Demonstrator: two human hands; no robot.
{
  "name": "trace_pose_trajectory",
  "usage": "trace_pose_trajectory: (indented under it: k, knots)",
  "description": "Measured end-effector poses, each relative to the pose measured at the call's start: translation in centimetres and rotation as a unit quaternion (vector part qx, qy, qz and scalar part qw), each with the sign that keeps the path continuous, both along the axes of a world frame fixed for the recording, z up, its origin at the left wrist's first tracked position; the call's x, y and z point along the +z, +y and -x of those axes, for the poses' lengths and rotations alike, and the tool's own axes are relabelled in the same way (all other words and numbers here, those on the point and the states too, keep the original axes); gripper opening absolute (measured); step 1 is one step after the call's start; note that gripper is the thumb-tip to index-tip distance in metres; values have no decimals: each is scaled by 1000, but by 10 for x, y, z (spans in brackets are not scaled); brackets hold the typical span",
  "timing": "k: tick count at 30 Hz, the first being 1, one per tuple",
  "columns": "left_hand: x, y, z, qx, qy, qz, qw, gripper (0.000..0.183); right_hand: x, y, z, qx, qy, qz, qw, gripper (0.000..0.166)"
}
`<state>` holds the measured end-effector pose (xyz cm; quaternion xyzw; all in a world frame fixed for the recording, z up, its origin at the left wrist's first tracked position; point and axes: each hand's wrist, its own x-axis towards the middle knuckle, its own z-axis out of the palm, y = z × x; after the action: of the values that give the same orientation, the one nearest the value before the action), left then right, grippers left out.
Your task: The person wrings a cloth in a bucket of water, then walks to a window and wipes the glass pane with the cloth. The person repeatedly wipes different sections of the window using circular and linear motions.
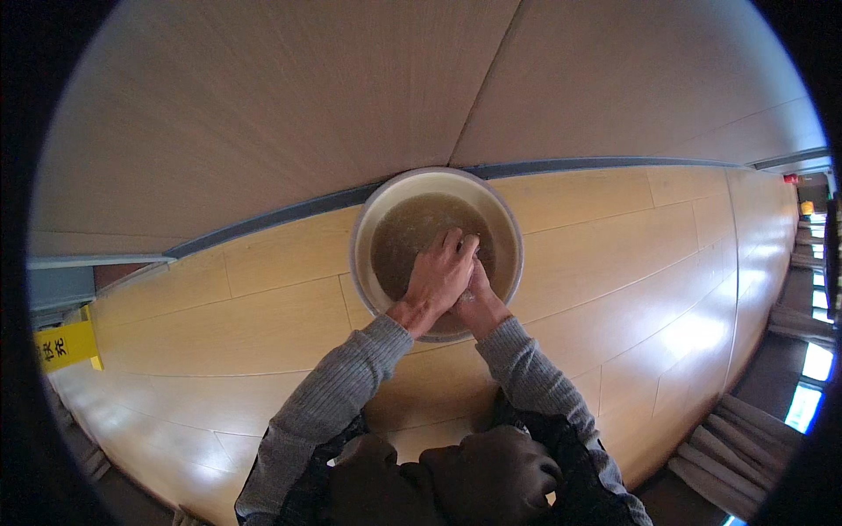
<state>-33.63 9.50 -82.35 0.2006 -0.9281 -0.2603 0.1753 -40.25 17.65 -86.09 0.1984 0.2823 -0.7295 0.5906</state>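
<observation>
A round, pale basin [362, 246] with a grey rim stands on the wood-look floor in front of me. Murky brownish water [421, 220] partly fills it. Over the near right part of the basin, my left hand [439, 273] and my right hand [480, 292] are pressed together at the water. My left fingers are curled and lie across the right hand, hiding most of its fingers. Both hands look wet. Whether anything is squeezed between the palms cannot be seen. Grey ribbed sleeves reach down to both wrists.
The basin's far side is close to a brown panelled wall [316, 98] with a dark baseboard [559, 166]. My knees [487, 460] are at the near side. A yellow sign [66, 345] with writing stands far left. Curtains [737, 447] and windows line the right.
</observation>
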Motion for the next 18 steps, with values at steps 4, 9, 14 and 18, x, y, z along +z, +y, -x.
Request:
trace_pose_trajectory:
  k: [4,9,14,18]
  knots:
    - [-9,-3,-2,-32,0,8,999,16,9,2,-1,2,-14,-3,1000,36]
    - [-9,-5,-6,-40,-8,14,999,28,12,2,-1,0,-16,-11,1000,34]
    - [-14,-2,-7,-24,-12,10,1000,22,15,1,-1,-1,-14,-26,1000,33]
    - [-10,-2,-7,-26,18,-51,998,21,20,0,0,-3,-7,-59,998,33]
